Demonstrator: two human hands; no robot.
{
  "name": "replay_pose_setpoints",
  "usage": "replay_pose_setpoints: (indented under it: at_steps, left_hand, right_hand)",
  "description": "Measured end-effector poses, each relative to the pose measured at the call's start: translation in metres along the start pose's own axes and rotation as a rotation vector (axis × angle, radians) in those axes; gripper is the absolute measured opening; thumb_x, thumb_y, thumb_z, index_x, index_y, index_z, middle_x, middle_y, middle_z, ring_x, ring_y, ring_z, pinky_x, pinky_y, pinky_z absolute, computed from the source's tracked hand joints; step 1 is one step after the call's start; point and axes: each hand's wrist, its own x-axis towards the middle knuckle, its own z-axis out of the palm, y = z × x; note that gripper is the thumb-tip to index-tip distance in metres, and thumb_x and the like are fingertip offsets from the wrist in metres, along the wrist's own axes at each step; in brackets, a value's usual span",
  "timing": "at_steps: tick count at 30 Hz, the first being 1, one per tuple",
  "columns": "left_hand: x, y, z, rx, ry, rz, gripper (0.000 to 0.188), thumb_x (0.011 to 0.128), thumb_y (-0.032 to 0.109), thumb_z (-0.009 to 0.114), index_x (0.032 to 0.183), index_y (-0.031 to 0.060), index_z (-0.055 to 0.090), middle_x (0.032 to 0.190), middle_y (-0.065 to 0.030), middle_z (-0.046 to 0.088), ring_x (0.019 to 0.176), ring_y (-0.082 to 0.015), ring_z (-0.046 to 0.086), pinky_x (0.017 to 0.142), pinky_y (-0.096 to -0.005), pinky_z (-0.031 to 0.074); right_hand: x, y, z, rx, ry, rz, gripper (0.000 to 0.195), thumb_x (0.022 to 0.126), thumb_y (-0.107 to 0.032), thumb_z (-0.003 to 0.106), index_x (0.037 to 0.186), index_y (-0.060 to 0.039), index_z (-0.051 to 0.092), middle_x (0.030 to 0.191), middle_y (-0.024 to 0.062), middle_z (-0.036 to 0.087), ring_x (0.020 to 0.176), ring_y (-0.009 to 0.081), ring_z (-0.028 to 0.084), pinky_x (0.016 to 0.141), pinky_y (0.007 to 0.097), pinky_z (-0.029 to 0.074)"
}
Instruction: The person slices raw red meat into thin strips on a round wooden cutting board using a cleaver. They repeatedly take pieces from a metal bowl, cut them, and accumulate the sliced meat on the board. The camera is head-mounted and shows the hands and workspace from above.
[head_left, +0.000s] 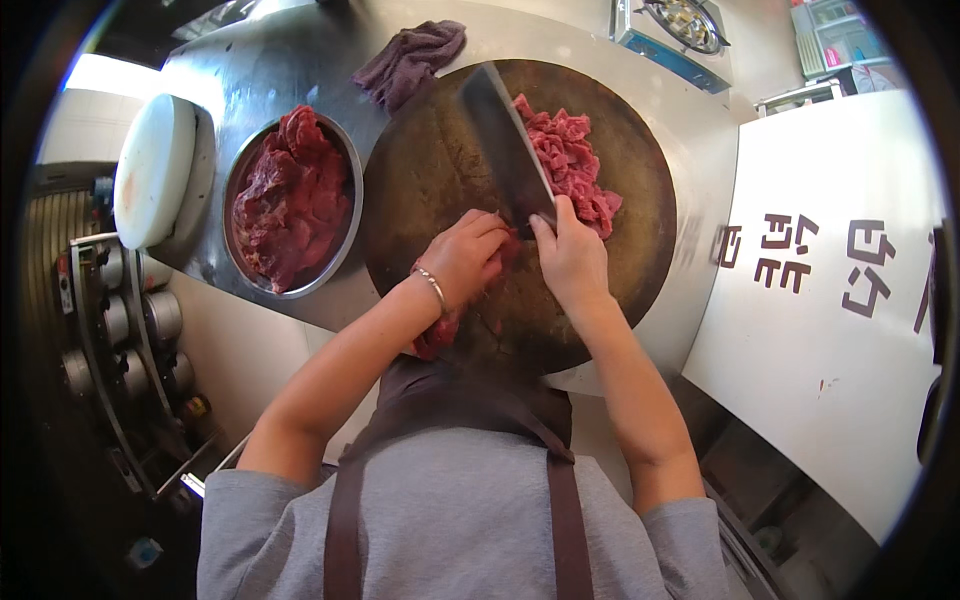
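My right hand (574, 259) grips the handle of a broad-bladed cleaver (506, 142), its blade slanting up and to the left over a round wooden chopping block (637, 172). Under my left hand (469, 255), with its fingers bent, a piece of raw red meat (439, 337) is pressed to the block; part of it shows below the wrist. The cleaver's near end is close to the fingertips of my left hand. A heap of sliced raw meat (566, 157) lies right of the blade. Further left, a metal bowl (358, 195) holds large pieces of raw meat (292, 199).
The block rests on a stainless steel table (697, 180). A purple cloth (412, 60) lies by its far left edge. A thick white round board (154, 172) is at the table's left, a gas stove (675, 37) at the far right. A white panel (810, 345) bearing writing stands right.
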Motion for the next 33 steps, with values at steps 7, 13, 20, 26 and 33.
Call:
replay_pose_setpoints:
  at_steps: [7,13,20,26,33]
  left_hand:
    - [-0.006,0.000,-0.007,0.045,0.036,-0.096,0.027,0.068,0.010,0.067,0.095,0.0049,0.064,0.107,-0.0074,0.060,0.102,-0.0275,0.055,0.084,-0.0359,0.050]
    - [-0.004,0.002,-0.004,-0.051,0.048,-0.016,0.026,0.068,0.008,0.068,0.093,0.0051,0.064,0.104,-0.0085,0.061,0.097,-0.0293,0.056,0.083,-0.0364,0.050]
    - [-0.008,0.002,-0.008,0.020,0.110,-0.063,0.025,0.069,0.010,0.068,0.092,0.0045,0.063,0.098,-0.0086,0.060,0.096,-0.0293,0.055,0.083,-0.0378,0.050]
    - [0.000,-0.002,-0.006,-0.027,0.055,-0.082,0.025,0.069,0.012,0.069,0.092,0.0036,0.064,0.100,-0.0081,0.061,0.096,-0.0289,0.056,0.083,-0.0377,0.049]
    - [-0.019,0.003,-0.011,-0.020,0.141,-0.093,0.027,0.068,0.012,0.069,0.093,0.0035,0.064,0.103,-0.0077,0.061,0.096,-0.0293,0.057,0.082,-0.0380,0.050]
  right_hand:
    - [-0.066,-0.009,-0.040,-0.204,-0.199,-0.024,0.023,0.091,-0.021,0.051,0.112,-0.0113,0.048,0.067,0.0144,0.062,0.060,0.0349,0.063,0.055,0.0477,0.050]
    - [-0.002,-0.004,0.010,0.023,-0.017,-0.043,0.017,0.092,-0.022,0.051,0.104,-0.0109,0.048,0.062,0.0149,0.060,0.061,0.0372,0.063,0.055,0.0488,0.049]
    - [-0.069,-0.011,-0.038,-0.155,-0.164,-0.058,0.014,0.088,-0.015,0.050,0.102,-0.0113,0.046,0.063,0.0137,0.061,0.058,0.0351,0.063,0.050,0.0479,0.049]
    - [0.003,-0.025,0.016,-0.070,-0.018,-0.120,0.011,0.088,-0.016,0.047,0.098,-0.0094,0.046,0.068,0.0172,0.063,0.063,0.0369,0.065,0.054,0.0493,0.050]
    - [-0.044,-0.021,-0.041,-0.098,-0.174,-0.036,0.012,0.093,-0.020,0.049,0.099,-0.0100,0.046,0.063,0.0152,0.061,0.061,0.0375,0.062,0.056,0.0482,0.049]
